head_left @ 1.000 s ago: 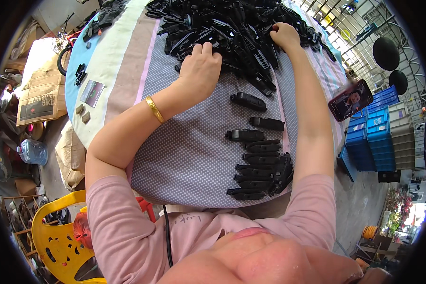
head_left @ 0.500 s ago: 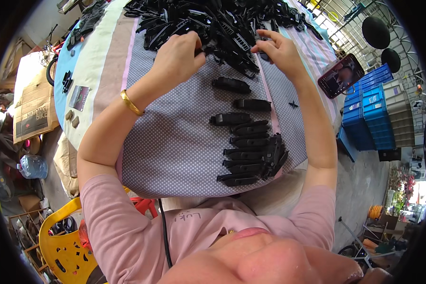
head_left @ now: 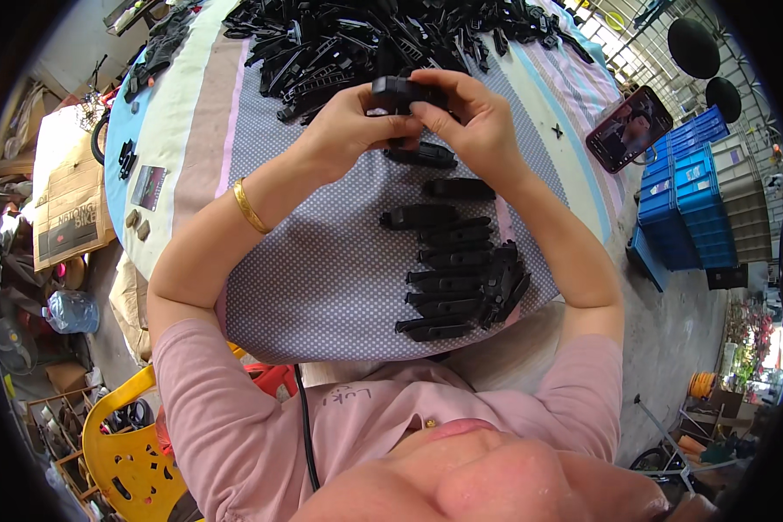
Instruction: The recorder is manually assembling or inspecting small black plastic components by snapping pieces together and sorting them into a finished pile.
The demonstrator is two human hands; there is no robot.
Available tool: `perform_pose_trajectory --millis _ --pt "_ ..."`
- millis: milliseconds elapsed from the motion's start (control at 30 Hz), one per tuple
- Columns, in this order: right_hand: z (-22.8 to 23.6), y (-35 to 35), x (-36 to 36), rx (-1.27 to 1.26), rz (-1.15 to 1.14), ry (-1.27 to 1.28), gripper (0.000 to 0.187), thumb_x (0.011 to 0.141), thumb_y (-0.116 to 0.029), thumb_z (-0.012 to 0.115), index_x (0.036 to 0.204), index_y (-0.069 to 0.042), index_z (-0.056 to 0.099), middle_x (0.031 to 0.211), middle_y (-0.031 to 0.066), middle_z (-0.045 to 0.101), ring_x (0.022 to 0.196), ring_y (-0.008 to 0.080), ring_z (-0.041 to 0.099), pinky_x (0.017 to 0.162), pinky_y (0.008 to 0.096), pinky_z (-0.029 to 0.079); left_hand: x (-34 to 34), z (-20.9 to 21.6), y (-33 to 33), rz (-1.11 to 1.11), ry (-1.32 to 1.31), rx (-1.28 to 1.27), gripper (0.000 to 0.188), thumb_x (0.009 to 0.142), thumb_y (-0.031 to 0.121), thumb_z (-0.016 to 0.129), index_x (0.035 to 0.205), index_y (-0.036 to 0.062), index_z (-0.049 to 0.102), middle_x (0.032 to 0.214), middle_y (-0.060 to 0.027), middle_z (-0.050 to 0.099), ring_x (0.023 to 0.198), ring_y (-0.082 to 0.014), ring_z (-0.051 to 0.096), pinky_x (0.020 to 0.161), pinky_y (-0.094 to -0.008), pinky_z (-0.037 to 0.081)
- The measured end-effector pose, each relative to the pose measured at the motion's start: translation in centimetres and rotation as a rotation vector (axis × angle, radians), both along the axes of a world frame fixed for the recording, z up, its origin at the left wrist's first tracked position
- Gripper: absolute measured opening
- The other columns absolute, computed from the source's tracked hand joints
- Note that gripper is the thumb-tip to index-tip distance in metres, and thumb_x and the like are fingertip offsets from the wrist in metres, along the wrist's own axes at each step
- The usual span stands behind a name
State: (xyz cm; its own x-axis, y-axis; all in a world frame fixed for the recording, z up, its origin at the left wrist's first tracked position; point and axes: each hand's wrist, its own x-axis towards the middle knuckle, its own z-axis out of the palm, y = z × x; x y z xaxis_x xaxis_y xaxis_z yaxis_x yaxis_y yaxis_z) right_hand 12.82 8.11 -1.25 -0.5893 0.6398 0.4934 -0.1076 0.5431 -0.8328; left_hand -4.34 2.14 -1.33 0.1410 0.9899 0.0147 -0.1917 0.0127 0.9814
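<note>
A black plastic part [head_left: 397, 92] is pinched between my two hands, just in front of the heap. My left hand [head_left: 346, 129] has its thumb and fingers closed on the part's left side. From the right, my right hand [head_left: 471, 120] grips it with a bent index finger and thumb. Fingers cover much of the part, so its exact kind cannot be made out. Beyond my hands lies a large heap of similar black parts [head_left: 322, 65]. Nearer to me, several black plastic parts [head_left: 448, 283] lie side by side in a column, one [head_left: 422, 155] just below my hands.
The table has a striped and dotted cloth [head_left: 313, 287]. A phone [head_left: 628, 130] with a lit screen is propped at the right. Small stones [head_left: 137, 224] and a printed card [head_left: 149, 188] lie at the left. Blue crates [head_left: 670, 204] stand beyond the right edge, a yellow chair [head_left: 117, 435] at lower left.
My hands were apart at the heap's near edge. They have come together and toward me, now with a black part between them.
</note>
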Motion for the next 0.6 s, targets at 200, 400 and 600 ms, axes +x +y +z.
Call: perform_pose_trajectory --millis 200,400,600 --pt "0.1 -0.2 0.0 0.278 -0.083 -0.082 0.032 0.074 -0.007 0.068 0.105 0.000 0.060 0.095 0.0068 0.063 0.085 0.0134 0.061 0.077 0.0254 0.048 0.6 0.1 -0.3 0.253 0.473 0.137 0.037 0.070 0.004 0.074 0.101 -0.0013 0.054 0.086 -0.0055 0.061 0.083 -0.0120 0.061 0.074 -0.0257 0.051" --pt "0.3 -0.9 -0.1 0.326 -0.219 -0.093 0.028 0.073 -0.006 0.068 0.099 0.000 0.061 0.090 0.0085 0.064 0.081 0.0152 0.062 0.074 0.0257 0.048 0.8 -0.5 -0.4 0.345 0.530 0.383 0.036 0.075 0.000 0.068 0.108 -0.0008 0.054 0.092 -0.0050 0.062 0.085 -0.0102 0.059 0.077 -0.0235 0.050" --pt "0.3 -0.3 0.4 0.645 -0.313 -0.143 0.031 0.068 -0.005 0.071 0.097 0.000 0.060 0.091 0.0112 0.063 0.079 0.0231 0.062 0.071 0.0264 0.048 0.9 -0.4 -0.5 0.294 0.139 0.262 0.038 0.080 0.004 0.064 0.116 0.0000 0.054 0.096 -0.0074 0.063 0.085 -0.0119 0.061 0.079 -0.0235 0.050"
